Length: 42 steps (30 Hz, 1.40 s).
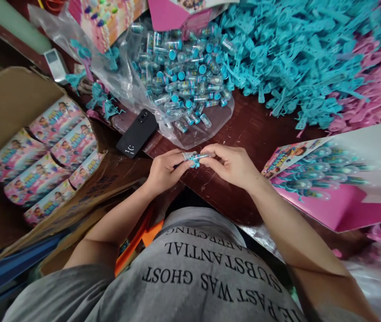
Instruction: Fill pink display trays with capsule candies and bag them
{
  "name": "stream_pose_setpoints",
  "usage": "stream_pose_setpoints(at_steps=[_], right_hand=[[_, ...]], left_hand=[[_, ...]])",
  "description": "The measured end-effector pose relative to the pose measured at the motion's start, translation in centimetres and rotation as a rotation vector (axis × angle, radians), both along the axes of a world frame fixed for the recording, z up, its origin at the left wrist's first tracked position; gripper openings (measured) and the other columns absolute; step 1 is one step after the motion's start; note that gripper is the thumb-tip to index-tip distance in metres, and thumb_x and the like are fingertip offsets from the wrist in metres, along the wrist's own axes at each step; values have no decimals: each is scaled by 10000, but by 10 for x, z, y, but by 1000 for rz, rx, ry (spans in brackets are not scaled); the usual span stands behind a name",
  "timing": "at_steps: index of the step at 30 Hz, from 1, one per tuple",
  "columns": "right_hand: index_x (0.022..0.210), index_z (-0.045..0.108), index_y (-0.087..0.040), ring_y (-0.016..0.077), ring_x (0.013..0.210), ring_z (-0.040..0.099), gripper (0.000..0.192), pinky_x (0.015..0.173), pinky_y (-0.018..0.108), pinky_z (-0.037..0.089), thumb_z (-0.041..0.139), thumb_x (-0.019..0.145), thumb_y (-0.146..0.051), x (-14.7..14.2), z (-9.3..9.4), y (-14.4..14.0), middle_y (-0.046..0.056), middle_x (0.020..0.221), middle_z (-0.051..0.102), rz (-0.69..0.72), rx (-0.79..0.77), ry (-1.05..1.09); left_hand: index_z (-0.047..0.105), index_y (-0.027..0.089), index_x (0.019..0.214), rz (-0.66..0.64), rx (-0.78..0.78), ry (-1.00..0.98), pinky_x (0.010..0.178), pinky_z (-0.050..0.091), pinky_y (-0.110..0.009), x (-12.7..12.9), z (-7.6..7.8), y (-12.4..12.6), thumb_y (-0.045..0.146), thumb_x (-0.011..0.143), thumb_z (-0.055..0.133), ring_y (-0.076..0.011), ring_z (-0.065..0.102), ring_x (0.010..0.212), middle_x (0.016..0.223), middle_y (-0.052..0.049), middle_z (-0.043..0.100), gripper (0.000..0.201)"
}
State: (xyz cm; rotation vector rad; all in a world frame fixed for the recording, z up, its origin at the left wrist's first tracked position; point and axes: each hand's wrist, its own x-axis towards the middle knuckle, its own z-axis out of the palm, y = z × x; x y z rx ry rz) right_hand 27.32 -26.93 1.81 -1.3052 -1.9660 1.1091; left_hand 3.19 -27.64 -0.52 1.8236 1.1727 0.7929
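My left hand (pixel 166 171) pinches a small turquoise plastic piece (pixel 195 163) between thumb and fingers. Against it, my right hand (pixel 233 164) grips a small clear tube (pixel 203 156) with its fingertips. The two parts meet between my hands, above the dark red table (pixel 207 188); the fingers partly hide how they join. Just beyond lies a heap of clear capped tubes (pixel 183 85) on a plastic bag (pixel 185 142). A large pile of turquoise plastic pieces (pixel 294 58) covers the far right.
On the left, a cardboard box (pixel 12 96) holds several printed packages (pixel 38 179). A black phone (pixel 137 134) lies near my left hand. At right stands a pink and white display box (pixel 341 210) with filled tubes (pixel 320 172); pink plastic pieces (pixel 374 98) lie behind it.
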Motion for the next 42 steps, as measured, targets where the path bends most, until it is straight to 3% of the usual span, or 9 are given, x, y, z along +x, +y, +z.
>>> stream_pose_setpoints(at_steps=[3,5,9,13,21,28,36,39,42], right_hand=[[867,713,-225,149,600,683,429,617,282,487,635,1019,-618,-6,-5,1,-8,676,742,-37,-202,1],[849,699,-220,148,606,687,476,617,283,491,618,1013,-659,-11,-10,8,5,708,751,-46,-257,28],[1265,702,-231,259,965,749,425,831,413,593,693,988,-554,-21,-28,47,108,1202,778,-326,-20,-124],[1298,674,-194,440,1382,567,317,994,604,582,640,1003,-302,-26,-42,75,224,1466,619,-407,59,-414],[1291,680,-282,227,1071,741,229,933,395,595,595,1085,-330,8,-17,-12,62,1231,761,108,129,-48],[1309,684,-249,210,1054,739,239,931,382,599,578,1105,-314,28,-9,-43,76,1206,764,64,234,-24],[1083,711,-199,149,836,699,277,768,300,526,515,1123,-391,48,-3,-71,42,968,771,21,83,72],[1039,718,-197,138,766,668,348,716,288,497,479,1133,-432,54,-1,-84,28,884,750,-51,38,93],[1213,716,-207,145,791,691,337,721,290,516,593,1091,-497,61,1,-99,43,1001,786,-131,42,110]], left_hand=[[841,246,1095,26,187,137,930,609,-330,-5,-5,-1,465,1070,623,-211,773,1052,1138,-82,824,310],[820,223,982,38,177,166,876,597,-306,-9,-5,0,472,1073,613,-197,761,966,1039,-78,808,337],[657,200,730,139,-72,23,653,493,-273,-16,-1,3,591,1056,598,-141,574,656,701,-18,631,513],[741,211,985,181,-354,-242,686,533,-276,-16,-3,0,640,945,743,-141,609,709,845,-20,726,431],[792,195,979,71,-390,-303,805,565,-267,-7,-5,-3,472,882,878,-129,662,778,886,-10,774,306],[822,195,1005,-96,-221,-183,820,579,-276,17,7,-4,498,933,838,-156,706,821,914,-22,803,313],[816,212,950,-228,266,119,701,536,-269,35,24,-15,435,995,774,-160,686,729,793,-32,761,231],[797,199,904,-268,155,163,696,525,-265,45,30,-15,426,986,774,-157,673,730,794,-28,753,242],[788,175,945,-297,-91,108,692,523,-246,56,36,-15,427,962,781,-148,672,754,852,-27,769,253]])
